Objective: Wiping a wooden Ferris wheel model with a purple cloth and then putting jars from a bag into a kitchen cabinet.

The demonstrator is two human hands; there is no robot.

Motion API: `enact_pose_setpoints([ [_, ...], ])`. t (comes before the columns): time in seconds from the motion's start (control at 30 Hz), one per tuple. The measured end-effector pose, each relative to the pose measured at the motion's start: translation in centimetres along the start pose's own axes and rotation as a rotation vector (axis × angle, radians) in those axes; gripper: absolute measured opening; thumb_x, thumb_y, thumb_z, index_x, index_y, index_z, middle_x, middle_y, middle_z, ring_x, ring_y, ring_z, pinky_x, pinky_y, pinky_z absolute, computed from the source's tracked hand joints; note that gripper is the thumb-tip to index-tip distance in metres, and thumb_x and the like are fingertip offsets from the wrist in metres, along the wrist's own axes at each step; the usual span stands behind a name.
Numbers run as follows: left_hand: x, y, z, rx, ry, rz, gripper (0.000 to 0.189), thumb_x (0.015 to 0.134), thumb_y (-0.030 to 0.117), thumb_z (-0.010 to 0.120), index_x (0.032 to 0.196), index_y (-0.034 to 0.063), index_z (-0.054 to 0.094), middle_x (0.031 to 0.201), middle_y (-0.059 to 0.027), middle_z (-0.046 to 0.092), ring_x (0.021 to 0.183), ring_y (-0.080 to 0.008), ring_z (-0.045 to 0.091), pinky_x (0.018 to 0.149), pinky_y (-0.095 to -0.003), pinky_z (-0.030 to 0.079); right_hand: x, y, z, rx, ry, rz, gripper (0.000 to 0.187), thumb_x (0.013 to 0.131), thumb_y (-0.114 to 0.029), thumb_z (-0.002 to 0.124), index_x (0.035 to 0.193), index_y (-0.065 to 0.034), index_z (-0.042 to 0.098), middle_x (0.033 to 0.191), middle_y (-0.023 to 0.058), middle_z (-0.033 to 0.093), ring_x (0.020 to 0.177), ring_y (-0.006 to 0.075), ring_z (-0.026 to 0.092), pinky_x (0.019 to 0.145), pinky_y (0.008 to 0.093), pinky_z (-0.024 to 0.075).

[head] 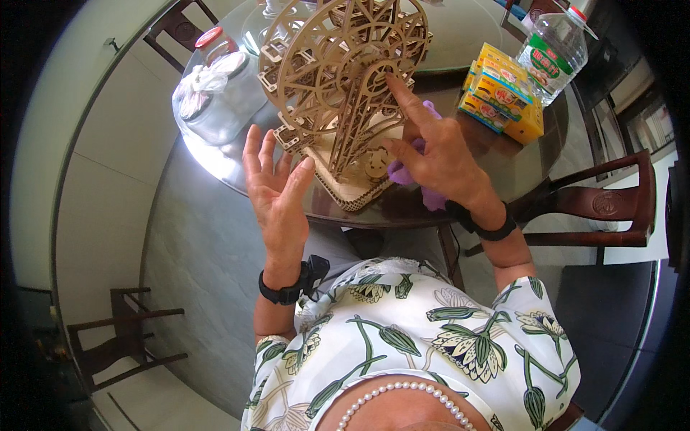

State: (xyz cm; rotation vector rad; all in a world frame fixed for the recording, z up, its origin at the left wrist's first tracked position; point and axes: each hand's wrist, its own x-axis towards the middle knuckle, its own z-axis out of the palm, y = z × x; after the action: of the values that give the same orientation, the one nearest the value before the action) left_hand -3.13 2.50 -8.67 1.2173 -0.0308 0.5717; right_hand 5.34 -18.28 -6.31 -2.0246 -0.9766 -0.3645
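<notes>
A laser-cut wooden Ferris wheel model (329, 81) stands on the table before me, on a wooden base (350, 194) with a toothed edge. My right hand (442, 151) has its index finger stretched out to the round hub plate (384, 81) at the top of the model's support; the fingertip appears to touch it. Nothing is held in that hand. To the left of the base, my left hand (277, 188) is raised with fingers spread, near a small wooden gondola (294, 134). A purple cloth (434, 199) lies beside the base, partly hidden by my right hand.
The round dark table (485, 183) carries stacked yellow boxes (501, 94) and a clear plastic bottle (555, 54) at the right. At the left are a bagged glass jar (221, 97) and a red-lidded jar (213, 43). A wooden chair (609, 202) stands right.
</notes>
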Motion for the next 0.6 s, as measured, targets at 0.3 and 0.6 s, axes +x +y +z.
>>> enact_pose_setpoints([
  [0.3, 1.0, -0.1, 0.1, 0.266, 0.016, 0.136, 0.076, 0.080, 0.008, 0.070, 0.143, -0.0006, 0.030, 0.145, -0.0196, 0.033, 0.130, -0.0277, 0.040, 0.105, -0.0398, 0.035, 0.6, 0.3, -0.2, -0.210, -0.031, -0.023, 0.077, 0.082, -0.020, 0.065, 0.147, -0.0056, 0.027, 0.063, 0.0197, 0.060, 0.059, 0.0363, 0.061, 0.059, 0.0432, 0.0470],
  [0.6, 3.7, 1.1, 1.3, 0.927, 0.067, 0.643, 0.074, 0.074, 0.018, 0.079, 0.136, -0.0036, 0.043, 0.132, -0.0212, 0.053, 0.130, -0.0375, 0.042, 0.107, -0.0446, 0.033, 5.1, 1.0, -4.8, 0.071, 0.088, 0.134, 0.073, 0.086, -0.011, 0.065, 0.148, -0.0056, 0.027, 0.072, 0.0054, 0.062, 0.066, 0.0071, 0.052, 0.061, 0.0232, 0.0430],
])
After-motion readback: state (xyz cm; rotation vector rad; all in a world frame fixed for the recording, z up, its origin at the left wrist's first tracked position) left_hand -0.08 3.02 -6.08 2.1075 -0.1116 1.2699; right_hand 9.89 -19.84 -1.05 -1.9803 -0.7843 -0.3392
